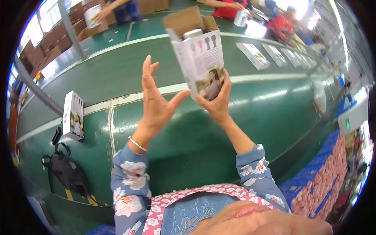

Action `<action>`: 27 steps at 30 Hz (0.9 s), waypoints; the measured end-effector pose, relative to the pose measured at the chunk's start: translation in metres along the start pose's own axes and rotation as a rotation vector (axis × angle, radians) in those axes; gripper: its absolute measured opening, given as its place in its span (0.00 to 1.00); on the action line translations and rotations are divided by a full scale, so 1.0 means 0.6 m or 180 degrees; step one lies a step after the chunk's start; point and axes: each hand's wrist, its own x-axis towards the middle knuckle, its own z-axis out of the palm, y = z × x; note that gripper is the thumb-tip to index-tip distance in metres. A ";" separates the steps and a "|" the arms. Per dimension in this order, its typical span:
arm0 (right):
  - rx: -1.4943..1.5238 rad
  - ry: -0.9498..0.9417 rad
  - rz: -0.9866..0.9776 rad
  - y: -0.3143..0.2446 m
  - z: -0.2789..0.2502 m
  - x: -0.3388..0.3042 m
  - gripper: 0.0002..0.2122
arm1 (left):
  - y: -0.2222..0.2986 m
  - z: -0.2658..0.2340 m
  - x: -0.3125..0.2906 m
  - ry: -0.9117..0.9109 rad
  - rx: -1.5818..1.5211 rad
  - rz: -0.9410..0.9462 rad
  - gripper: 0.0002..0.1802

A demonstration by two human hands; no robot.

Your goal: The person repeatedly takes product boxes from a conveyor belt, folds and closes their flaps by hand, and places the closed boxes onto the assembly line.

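My right hand [216,98] grips the lower end of a white printed carton [203,62], held up and slightly tilted above the bench. The carton's brown-lined top flaps stand open, and the end of a white item [192,33] shows inside; its kind is hidden. My left hand [157,98] is beside the carton, fingers stretched up and thumb spread toward the box's lower left edge. Nothing is in that hand. Whether the thumb touches the carton I cannot tell.
A similar closed carton [73,116] stands at the left near a black bag [67,170] on the green bench [184,152]. Several white cartons [253,56] lie along the conveyor belt [117,72]. Other people work across the belt. Blue crates with pink pieces [325,176] stand at the right.
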 end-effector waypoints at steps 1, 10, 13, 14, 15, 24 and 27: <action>0.0003 0.0128 0.0032 -0.035 -0.025 -0.024 0.51 | 0.024 0.025 -0.005 -0.0051 -0.0393 -0.0086 0.63; 0.1720 -0.0278 0.1379 -0.120 -0.168 -0.124 0.26 | 0.000 0.082 -0.152 -0.0433 -0.0948 -0.0151 0.40; 0.2453 -0.0581 0.1878 -0.129 -0.161 -0.078 0.21 | 0.029 0.095 -0.167 -0.0611 -0.1142 0.0082 0.39; 0.2427 -0.0683 0.2134 -0.133 -0.174 -0.073 0.21 | 0.042 0.095 -0.166 -0.0702 -0.1031 -0.0115 0.39; 0.2426 -0.0805 0.2387 -0.132 -0.183 -0.066 0.21 | 0.052 0.099 -0.159 -0.0672 -0.0888 0.0068 0.35; 0.2823 -0.0757 0.2398 -0.170 -0.194 -0.054 0.19 | 0.025 0.106 -0.148 -0.0481 -0.0613 0.0729 0.28; 0.2885 -0.0697 0.2382 -0.173 -0.197 -0.047 0.19 | 0.037 0.105 -0.140 -0.0555 -0.0723 0.0740 0.27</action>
